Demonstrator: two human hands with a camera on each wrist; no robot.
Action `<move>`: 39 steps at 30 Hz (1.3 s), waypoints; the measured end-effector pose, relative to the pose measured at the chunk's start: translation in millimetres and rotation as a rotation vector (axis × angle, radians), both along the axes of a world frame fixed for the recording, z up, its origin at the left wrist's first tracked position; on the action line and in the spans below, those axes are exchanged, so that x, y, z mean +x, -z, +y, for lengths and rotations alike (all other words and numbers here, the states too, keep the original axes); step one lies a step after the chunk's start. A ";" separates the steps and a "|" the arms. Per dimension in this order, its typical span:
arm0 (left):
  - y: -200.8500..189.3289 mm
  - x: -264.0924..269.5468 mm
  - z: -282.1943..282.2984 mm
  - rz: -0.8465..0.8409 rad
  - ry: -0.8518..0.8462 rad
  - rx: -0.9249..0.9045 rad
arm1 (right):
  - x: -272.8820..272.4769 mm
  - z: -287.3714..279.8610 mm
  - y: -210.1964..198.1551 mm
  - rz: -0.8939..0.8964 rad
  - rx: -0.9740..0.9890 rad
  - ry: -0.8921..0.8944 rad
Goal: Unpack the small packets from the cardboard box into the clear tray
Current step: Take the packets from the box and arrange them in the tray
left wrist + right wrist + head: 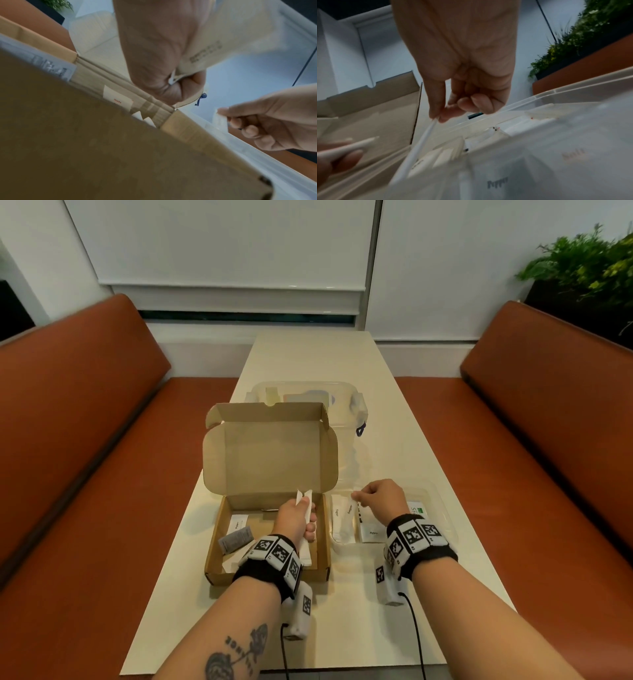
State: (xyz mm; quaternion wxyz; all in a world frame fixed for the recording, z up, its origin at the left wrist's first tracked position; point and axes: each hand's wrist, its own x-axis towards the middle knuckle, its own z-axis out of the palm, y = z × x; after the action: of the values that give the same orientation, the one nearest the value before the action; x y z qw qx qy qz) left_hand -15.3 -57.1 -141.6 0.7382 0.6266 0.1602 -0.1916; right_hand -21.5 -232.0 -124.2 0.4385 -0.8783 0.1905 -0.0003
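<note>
The open cardboard box [219,546] lies in front of me with its lid standing upright. A white packet [238,522] and a grey packet [236,539] lie on its floor. My left hand [301,508] is over the box and grips long white packets [305,495] that stick up from the fist. To the right sits the clear tray [445,529], holding white sachets [342,518], a pepper packet [371,530] and a green-labelled packet [419,510]. My right hand [359,496] hovers over the tray's left end. It pinches a thin white sachet [423,138] between thumb and forefinger.
A clear lidded container [356,402] stands behind the box on the narrow cream table [342,628]. Orange benches [85,440] run along both sides. A plant [589,265] is at the far right. Wrist-camera cables hang near the table's front edge.
</note>
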 end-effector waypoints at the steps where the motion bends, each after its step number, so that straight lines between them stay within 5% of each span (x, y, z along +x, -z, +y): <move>1: -0.7 0.0 0.5 -0.004 -0.001 -0.001 | 1.6 1.4 0.7 0.036 -0.032 -0.028; 20: 1.9 6.1 7.5 -0.012 -0.002 0.002 | -12.8 30.1 5.2 0.257 -0.427 -0.278; 32: 3.5 5.0 5.0 -0.017 -0.005 -0.001 | -16.6 31.8 7.0 0.179 -0.332 -0.176; 39: 1.7 4.4 3.9 0.000 0.005 0.007 | -9.9 27.4 9.3 0.249 -0.323 -0.280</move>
State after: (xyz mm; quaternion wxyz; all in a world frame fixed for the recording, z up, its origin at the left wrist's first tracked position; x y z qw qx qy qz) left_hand -10.9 -53.2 -143.4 0.7357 0.6294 0.1593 -0.1929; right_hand -31.4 -204.6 -133.5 0.2614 -0.9481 0.1169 0.1384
